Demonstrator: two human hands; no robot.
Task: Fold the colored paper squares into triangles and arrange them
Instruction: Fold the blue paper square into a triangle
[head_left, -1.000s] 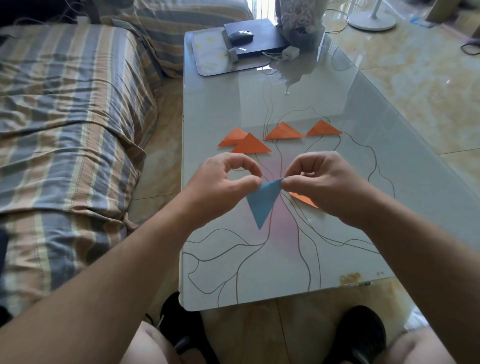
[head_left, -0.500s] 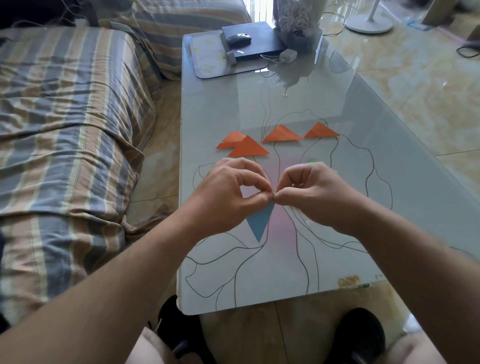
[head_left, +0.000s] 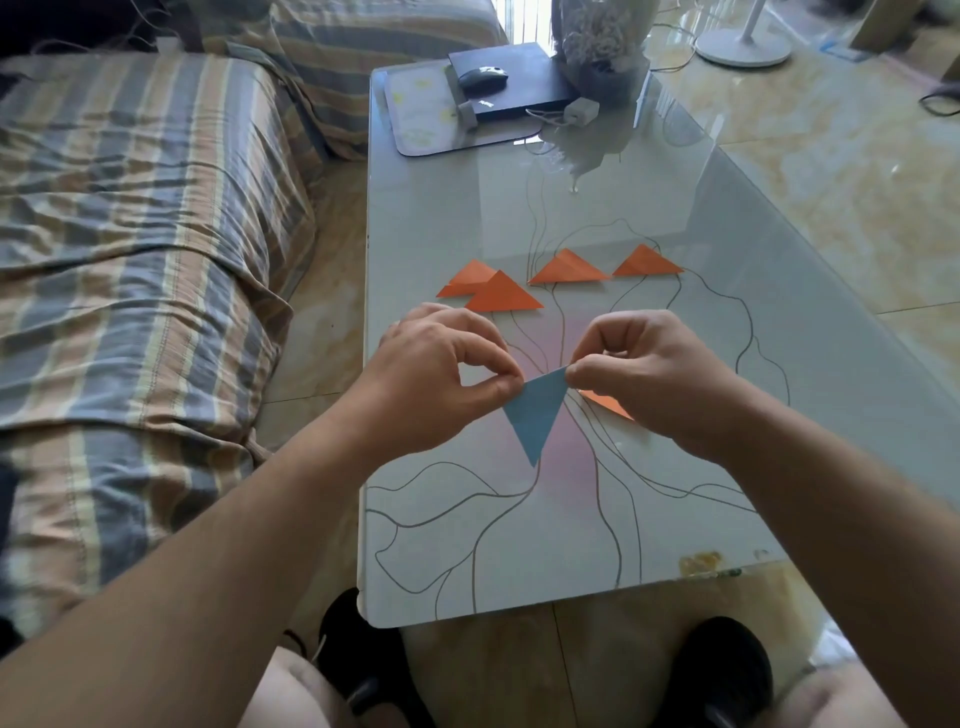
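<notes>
A blue paper triangle (head_left: 536, 415) hangs point down above the glass table (head_left: 675, 493). My left hand (head_left: 441, 374) pinches its upper left corner and my right hand (head_left: 654, 374) pinches its upper right corner, thumbs against forefingers. Several orange folded triangles lie in a row beyond my hands: two overlapping at the left (head_left: 501, 296), one in the middle (head_left: 566, 269), one at the right (head_left: 647, 262). An orange paper (head_left: 608, 404) lies on the table, mostly hidden under my right hand.
At the table's far end lie a black laptop (head_left: 524, 85) with a mouse (head_left: 483, 78), a grey mat (head_left: 421, 114) and a white charger (head_left: 582, 110). A striped sofa (head_left: 130, 234) runs along the left. A fan base (head_left: 743, 47) stands on the floor at the far right.
My hands, pressed close together half a second ago over the paper's top edge, have moved apart to its two corners, showing the full blue triangle again.
</notes>
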